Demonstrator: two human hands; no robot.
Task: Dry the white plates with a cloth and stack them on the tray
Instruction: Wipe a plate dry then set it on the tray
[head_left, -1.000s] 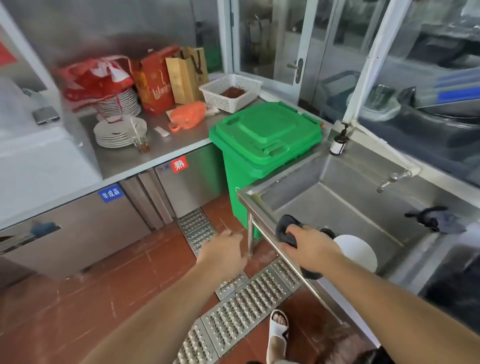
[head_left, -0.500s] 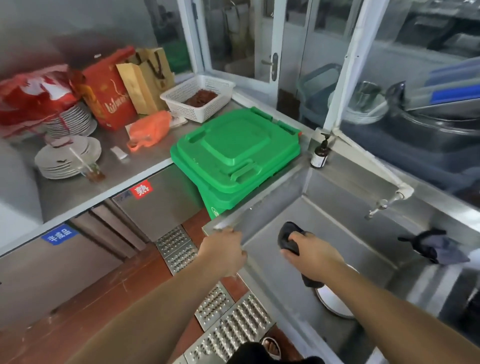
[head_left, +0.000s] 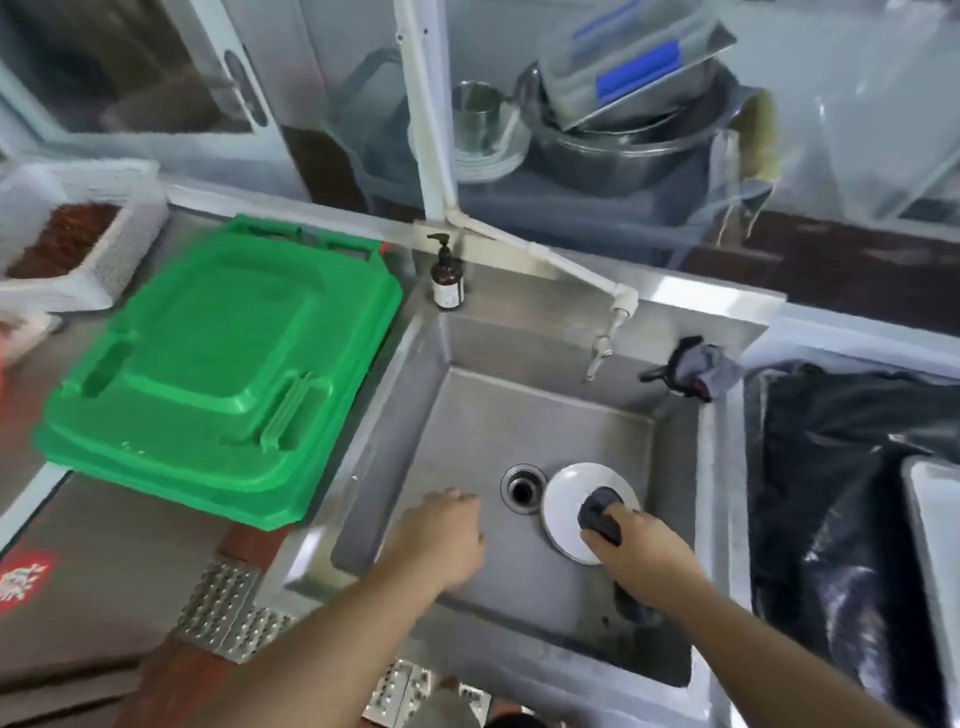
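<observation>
Since there's only the head view to go on, here's what it shows: the white plate (head_left: 571, 499) lies flat on the bottom of the steel sink (head_left: 467, 415), just right of the drain (head_left: 523, 488), and the right hand (head_left: 641, 556) is on its near-right part with a dark cloth (head_left: 600, 515) bunched in its grip, fingers curled around it and the wad pressed onto the plate's face. The left hand (head_left: 441, 535) hangs over the sink floor on the other side of the drain, fingers loosely bent and holding nothing, apart from the plate. So the relation that matters: the plate sits to the right of the free hand, past the drain, while the cloth hand is already on top of it. A round plate has no long axis to worry about; what counts is that its bare rim faces left and away from the person, toward that empty hand. My guess is the left hand has to cross to the right and pick up that far-left edge so the right can wipe properly, since rubbing a plate flat on wet steel only dries one face. I can't spot the tray for stacking; a green bin lid (head_left: 223, 379) lies left of the sink and a black-lined bin (head_left: 831, 493) right of it.
</observation>
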